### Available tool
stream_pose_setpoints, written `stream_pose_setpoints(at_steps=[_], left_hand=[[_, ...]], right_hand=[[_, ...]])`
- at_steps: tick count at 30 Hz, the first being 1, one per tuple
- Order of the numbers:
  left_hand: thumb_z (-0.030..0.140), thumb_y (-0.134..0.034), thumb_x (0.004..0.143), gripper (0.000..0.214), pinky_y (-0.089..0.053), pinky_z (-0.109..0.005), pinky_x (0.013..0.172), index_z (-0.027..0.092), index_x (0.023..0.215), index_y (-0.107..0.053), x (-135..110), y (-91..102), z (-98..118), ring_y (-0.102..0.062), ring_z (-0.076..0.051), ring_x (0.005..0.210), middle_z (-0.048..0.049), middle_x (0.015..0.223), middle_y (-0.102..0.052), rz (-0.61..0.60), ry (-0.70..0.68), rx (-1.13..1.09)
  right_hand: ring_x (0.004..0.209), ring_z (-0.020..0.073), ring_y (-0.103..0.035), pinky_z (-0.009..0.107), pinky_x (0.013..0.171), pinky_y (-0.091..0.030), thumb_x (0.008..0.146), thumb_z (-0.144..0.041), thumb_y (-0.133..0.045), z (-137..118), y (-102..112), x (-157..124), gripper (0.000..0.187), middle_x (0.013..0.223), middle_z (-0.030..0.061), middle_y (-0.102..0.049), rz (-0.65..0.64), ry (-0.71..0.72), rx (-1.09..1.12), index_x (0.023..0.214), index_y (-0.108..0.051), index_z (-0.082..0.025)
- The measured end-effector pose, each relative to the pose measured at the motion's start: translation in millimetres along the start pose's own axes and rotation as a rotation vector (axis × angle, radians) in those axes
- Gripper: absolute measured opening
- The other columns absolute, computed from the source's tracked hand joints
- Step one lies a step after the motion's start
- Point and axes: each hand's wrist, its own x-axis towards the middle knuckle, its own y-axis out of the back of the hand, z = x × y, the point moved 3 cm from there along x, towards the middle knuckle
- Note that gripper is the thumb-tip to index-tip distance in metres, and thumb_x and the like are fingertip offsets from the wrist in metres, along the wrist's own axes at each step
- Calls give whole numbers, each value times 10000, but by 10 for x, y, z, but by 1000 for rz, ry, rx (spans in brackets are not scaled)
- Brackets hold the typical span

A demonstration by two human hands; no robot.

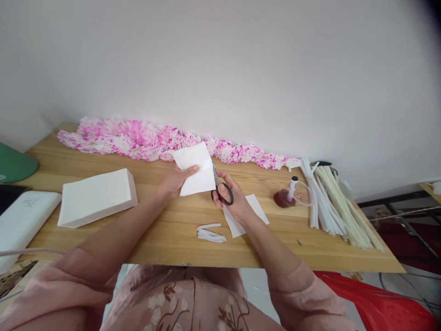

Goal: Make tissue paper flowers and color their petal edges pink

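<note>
My left hand [179,178] is closed on a white paper piece [197,161], thumb on top, holding it up over the table. In my right hand [234,195] are black-handled scissors [227,194], fingers through the loops. Their blades meet the paper's right edge; how far they cut in I cannot make out. Below my right wrist a white sheet [257,209] lies on the wood, partly covered by the hand and forearm. Several narrow white strips [211,233] lie in a small heap nearer me.
A thick white paper stack [96,195] lies left, beside a white power bank [32,211]. Pink-speckled crumpled paper flowers [138,138] line the wall. At right stand a bottle of dark red liquid [284,197] and bundled white strips [324,207]. A green object [15,163] is far left.
</note>
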Motion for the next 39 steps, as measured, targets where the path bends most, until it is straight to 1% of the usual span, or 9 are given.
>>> stream_pose_setpoints(at_steps=[3, 6, 11, 14, 17, 22, 27, 32, 39], left_hand=[[409, -945, 556, 639, -626, -440, 821, 94, 1061, -711, 4, 8, 1, -750, -353, 950, -156, 987, -792, 6, 18, 2], [444, -936, 570, 662, -627, -450, 830, 97, 1081, -699, -2, 7, 24, -753, -345, 933, -154, 981, -792, 14, 9, 2], [438, -937, 568, 637, -633, -407, 763, 94, 1050, -703, -22, -6, 33, -762, -323, 875, -158, 982, -792, 1, 41, 12], [428, -935, 573, 623, -628, -385, 736, 93, 1044, -702, -23, -6, 10, -764, -314, 859, -155, 972, -793, -20, 65, 19], [411, -937, 572, 617, -623, -375, 722, 102, 1048, -697, -15, -3, -5, -765, -312, 855, -150, 978, -794, -32, 45, 13], [418, -930, 587, 606, -604, -341, 636, 95, 1037, -685, -19, -9, 1, -764, -306, 808, -157, 971, -792, -42, 47, 30], [437, -916, 613, 624, -625, -379, 707, 82, 1072, -685, -34, -27, 24, -762, -309, 837, -162, 978, -789, -68, 48, 43], [441, -918, 609, 634, -629, -412, 763, 84, 1085, -699, -38, -29, 25, -760, -319, 871, -161, 968, -790, -38, 38, 43], [446, -916, 614, 630, -625, -434, 789, 81, 1078, -697, -38, -29, 20, -762, -323, 866, -168, 992, -785, -40, 38, 37]], right_hand=[[428, 71, -442, 206, 445, -321, 742, -667, -734, -9, 9, -4, 677, 583, -94, -593, 7, -6, -14, 1172, -437, -237], [454, 82, -484, 210, 454, -335, 739, -669, -736, -24, 10, -8, 685, 612, -84, -611, -13, -18, -25, 1175, -431, -237], [505, 102, -546, 223, 475, -361, 756, -669, -723, -45, 7, -19, 659, 662, -65, -628, -33, -41, -36, 1163, -437, -238], [509, 107, -555, 227, 476, -370, 755, -680, -721, -42, 10, -18, 667, 665, -63, -628, -31, -37, -30, 1168, -441, -238], [513, 106, -564, 223, 475, -375, 751, -689, -722, -31, 17, -10, 681, 677, -59, -635, -28, -22, -17, 1175, -446, -235], [503, 104, -555, 218, 467, -380, 761, -679, -720, -9, 26, 3, 678, 655, -65, -632, -23, -5, 2, 1186, -444, -230], [482, 94, -524, 214, 462, -372, 769, -669, -718, -12, 18, -1, 650, 634, -73, -625, -6, 12, 5, 1169, -452, -232], [476, 91, -503, 222, 471, -369, 772, -664, -715, -18, 6, -9, 633, 626, -79, -611, 8, 13, 11, 1168, -465, -239], [443, 79, -464, 222, 462, -350, 780, -661, -708, 7, 20, -7, 623, 607, -88, -597, 17, 30, -2, 1172, -469, -240]])
